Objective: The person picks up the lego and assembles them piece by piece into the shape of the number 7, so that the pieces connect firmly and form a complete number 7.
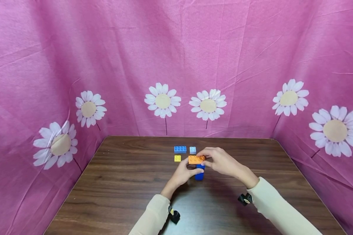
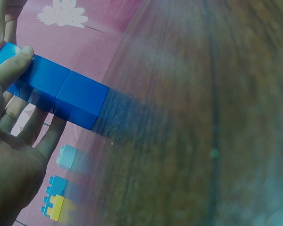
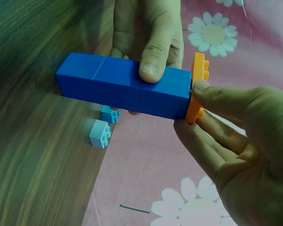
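Blue brick stack point(image 3: 122, 89) upright on bench point(image 1: 120, 182), gripped by left hand point(image 1: 182, 174). Orange plate point(image 3: 196, 89) pinched in right hand point(image 1: 222, 161), meeting stack top. Seating step, likely; next: square studs, press down.

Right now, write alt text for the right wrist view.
A left hand grips a blue brick tower standing on a wooden table, while the right hand pinches an orange brick against its top. A light blue brick lies beyond.
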Demonstrator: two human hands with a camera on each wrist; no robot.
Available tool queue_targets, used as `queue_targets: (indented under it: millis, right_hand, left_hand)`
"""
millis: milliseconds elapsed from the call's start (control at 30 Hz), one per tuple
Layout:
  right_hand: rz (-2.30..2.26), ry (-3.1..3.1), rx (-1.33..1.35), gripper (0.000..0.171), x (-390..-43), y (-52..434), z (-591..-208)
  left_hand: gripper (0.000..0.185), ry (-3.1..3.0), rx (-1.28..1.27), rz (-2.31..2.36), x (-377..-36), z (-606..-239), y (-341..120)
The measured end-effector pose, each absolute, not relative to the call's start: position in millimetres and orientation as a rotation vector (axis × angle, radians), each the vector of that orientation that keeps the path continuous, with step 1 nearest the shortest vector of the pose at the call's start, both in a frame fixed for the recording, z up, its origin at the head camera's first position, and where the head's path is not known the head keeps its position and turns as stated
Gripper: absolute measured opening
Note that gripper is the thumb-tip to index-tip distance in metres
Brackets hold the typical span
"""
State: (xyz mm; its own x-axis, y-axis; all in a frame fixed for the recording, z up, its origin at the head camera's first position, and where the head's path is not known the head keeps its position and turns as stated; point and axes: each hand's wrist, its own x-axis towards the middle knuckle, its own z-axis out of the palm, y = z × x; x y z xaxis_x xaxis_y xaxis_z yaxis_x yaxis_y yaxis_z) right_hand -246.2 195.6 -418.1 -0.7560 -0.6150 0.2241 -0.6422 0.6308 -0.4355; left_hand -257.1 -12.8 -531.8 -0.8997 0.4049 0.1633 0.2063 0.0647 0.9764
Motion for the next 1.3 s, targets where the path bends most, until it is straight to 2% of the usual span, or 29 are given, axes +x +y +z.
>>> queue_targets:
  millis: [1300]
  right_hand:
    - [0.769,-2.808,1.088,0.028,-248.9,194.8,-412.3]
  left_hand:
    - [0.046,2.157,0.635,1.951,-256.9,-531.0,-13.1]
